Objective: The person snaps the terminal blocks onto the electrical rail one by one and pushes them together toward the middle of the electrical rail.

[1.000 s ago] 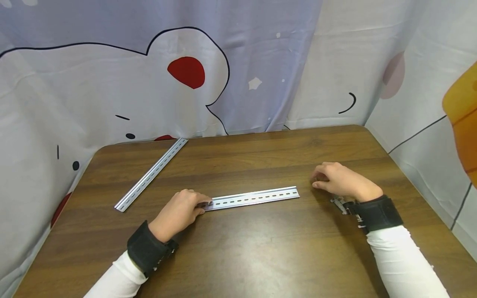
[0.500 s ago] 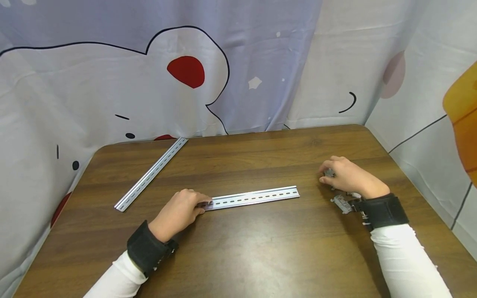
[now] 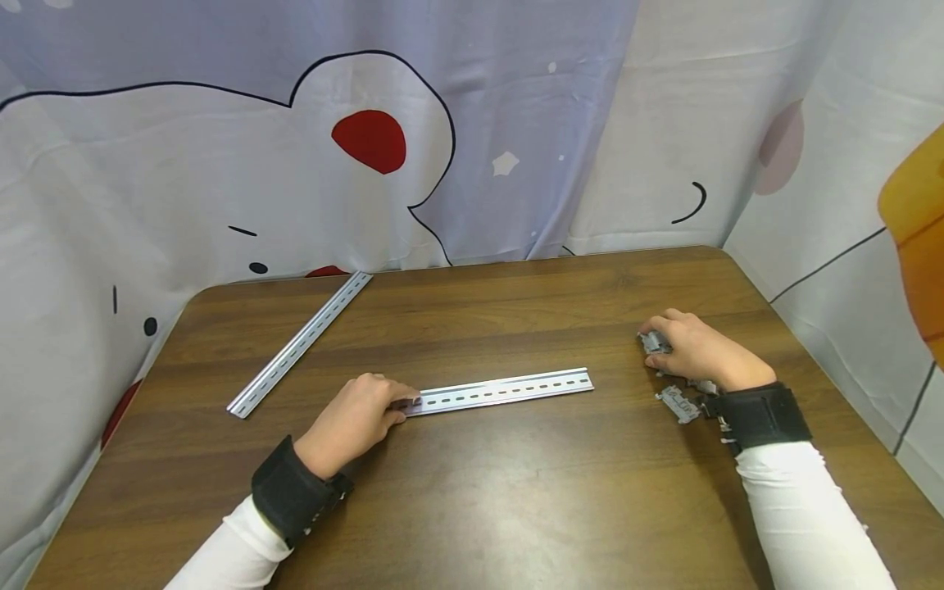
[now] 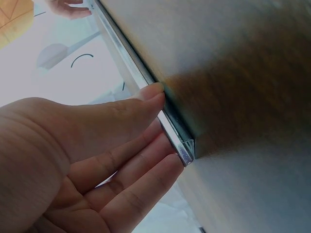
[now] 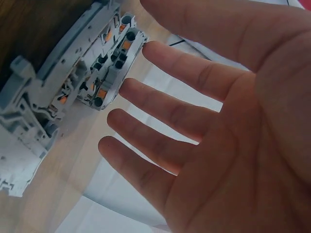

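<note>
My left hand [image 3: 359,422] pinches the left end of a slotted metal DIN rail [image 3: 509,391] lying across the middle of the table. In the left wrist view the thumb [image 4: 124,114] is over the rail's edge, with the other fingers on the opposite side. At the right, my right hand [image 3: 696,352] reaches over a grey terminal block [image 3: 654,342], which shows between thumb and fingers. The right wrist view shows its fingers extended, fingertips right at the edge of a terminal block [image 5: 114,63] with orange parts. Another grey terminal block [image 3: 678,405] lies below the hand.
A second DIN rail [image 3: 298,346] lies diagonally at the back left of the wooden table [image 3: 472,508]. One more grey piece [image 3: 704,385] is partly hidden under the right wrist. A printed curtain [image 3: 516,106] hangs behind the table and along its sides.
My right hand has shifted to the right and slightly back, and a terminal block now shows between its thumb and fingers. The left hand and its rail have stayed in place.
</note>
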Demonstrator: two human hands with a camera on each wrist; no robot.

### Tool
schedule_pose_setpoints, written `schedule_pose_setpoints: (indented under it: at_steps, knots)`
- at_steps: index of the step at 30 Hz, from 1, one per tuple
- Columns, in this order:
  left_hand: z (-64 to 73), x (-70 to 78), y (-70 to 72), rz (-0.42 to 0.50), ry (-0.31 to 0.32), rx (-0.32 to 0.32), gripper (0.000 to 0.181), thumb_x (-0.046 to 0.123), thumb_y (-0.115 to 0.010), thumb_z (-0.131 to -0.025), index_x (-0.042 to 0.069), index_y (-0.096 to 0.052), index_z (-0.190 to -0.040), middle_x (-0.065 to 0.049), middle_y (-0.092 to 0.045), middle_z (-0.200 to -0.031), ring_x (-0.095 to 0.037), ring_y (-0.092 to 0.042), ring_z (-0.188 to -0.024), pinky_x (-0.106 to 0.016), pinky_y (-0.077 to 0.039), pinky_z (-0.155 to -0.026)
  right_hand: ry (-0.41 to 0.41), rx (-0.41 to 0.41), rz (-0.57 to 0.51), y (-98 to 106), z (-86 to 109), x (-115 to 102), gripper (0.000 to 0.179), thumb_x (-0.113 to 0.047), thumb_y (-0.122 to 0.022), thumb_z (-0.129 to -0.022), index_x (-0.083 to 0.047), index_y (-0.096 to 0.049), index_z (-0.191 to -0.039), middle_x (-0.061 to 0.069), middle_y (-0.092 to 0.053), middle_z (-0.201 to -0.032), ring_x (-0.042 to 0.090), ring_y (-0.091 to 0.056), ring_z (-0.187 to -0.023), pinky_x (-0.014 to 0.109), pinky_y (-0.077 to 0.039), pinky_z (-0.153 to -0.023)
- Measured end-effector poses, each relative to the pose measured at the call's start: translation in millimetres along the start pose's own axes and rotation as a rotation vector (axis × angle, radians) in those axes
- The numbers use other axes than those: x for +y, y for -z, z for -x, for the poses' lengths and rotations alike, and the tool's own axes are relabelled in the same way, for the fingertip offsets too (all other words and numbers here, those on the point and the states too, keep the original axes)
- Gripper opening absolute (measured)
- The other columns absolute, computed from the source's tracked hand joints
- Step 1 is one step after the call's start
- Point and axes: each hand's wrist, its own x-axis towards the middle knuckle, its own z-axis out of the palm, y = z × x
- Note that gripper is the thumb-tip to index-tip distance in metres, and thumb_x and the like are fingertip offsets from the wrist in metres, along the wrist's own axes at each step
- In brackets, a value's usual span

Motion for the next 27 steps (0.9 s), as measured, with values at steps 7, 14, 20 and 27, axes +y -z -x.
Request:
schedule_pose_setpoints:
  at_steps: [7, 14, 20, 27]
  knots:
    - [-0.1, -0.1, -0.1, 0.012, -0.012, 0.006, 0.029, -0.002, -0.082, -0.073, 0.007, -0.075, -0.101, -0.004, -0.073, -0.088, -0.019, -0.068, -0.082, -0.036, -0.054, -0.073, -0.030, -0.024, 0.006, -0.9, 1.8, 2.5, 0.044, -0.007, -0.071, -0.085, 0.003, -0.057, -0.126, 0.028, -0.056, -0.122, 0.046, -0.054, -0.113, 0.057, -0.045, -0.089]
    - [0.1, -0.3, 0.0, 0.016, -0.006, 0.001, 0.029, -0.002, -0.081, -0.074, 0.007, -0.075, -0.101, -0.004, -0.073, -0.089, -0.019, -0.069, -0.083, -0.036, -0.054, -0.074, -0.041, -0.014, 0.043, 0.9, 1.9, 3.3, 0.042, -0.006, -0.070, -0.084, 0.002, -0.059, -0.124, 0.024, -0.062, -0.120, 0.044, -0.058, -0.111, 0.056, -0.046, -0.089]
    - [0.4, -1.2, -0.2, 0.013, -0.006, 0.001, 0.029, 0.000, -0.081, -0.074, 0.007, -0.075, -0.101, -0.004, -0.073, -0.091, -0.018, -0.069, -0.085, -0.036, -0.055, -0.075, -0.089, -0.017, 0.056, 2.8, 1.1, 3.7, 0.037, -0.010, -0.073, -0.084, -0.002, -0.063, -0.119, 0.020, -0.066, -0.113, 0.040, -0.062, -0.105, 0.056, -0.048, -0.082]
    - [0.6, -1.6, 0.0, 0.019, -0.004, 0.002, 0.028, -0.001, -0.081, -0.075, 0.007, -0.075, -0.101, -0.004, -0.073, -0.092, -0.017, -0.069, -0.086, -0.036, -0.055, -0.076, -0.099, -0.022, 0.059, 3.5, 0.5, 4.7, 0.037, -0.015, -0.075, -0.084, -0.002, -0.064, -0.117, 0.017, -0.069, -0.108, 0.038, -0.064, -0.100, 0.055, -0.050, -0.077]
